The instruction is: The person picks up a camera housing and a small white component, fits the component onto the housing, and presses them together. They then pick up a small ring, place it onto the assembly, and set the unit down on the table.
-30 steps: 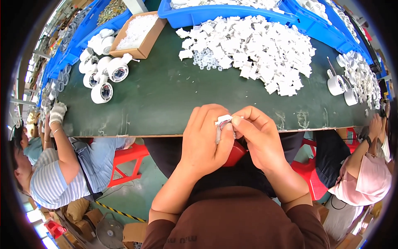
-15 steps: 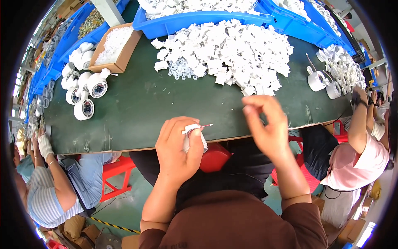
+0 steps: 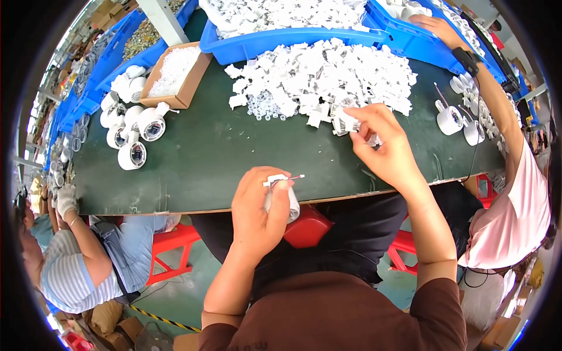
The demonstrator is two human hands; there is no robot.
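Note:
My left hand [image 3: 257, 205] is wrapped round a white cylindrical housing [image 3: 291, 212] near the table edge. A thin red wire [image 3: 295, 177] with a small white plug sticks out of its top, past my thumb. My right hand [image 3: 380, 137] is at the near edge of a heap of small white plastic parts [image 3: 328, 73]. Its thumb and forefinger close on one white plastic part [image 3: 350, 123]; its other fingers are curled behind. Beside the heap's left side lie several small clear plastic rings [image 3: 266, 106].
Finished-looking white round housings [image 3: 132, 155] cluster at the left, by a cardboard box [image 3: 186, 96] of translucent pieces. Blue bins [image 3: 293, 42] line the back. Two wired housings [image 3: 449, 119] stand at the right. A co-worker's arm [image 3: 497, 99] reaches into the right bin; another person sits left.
My right hand has moved forward to the heap's near edge, and its fingers have closed on a white part. My left hand keeps its hold. The right co-worker's arm now reaches into a bin.

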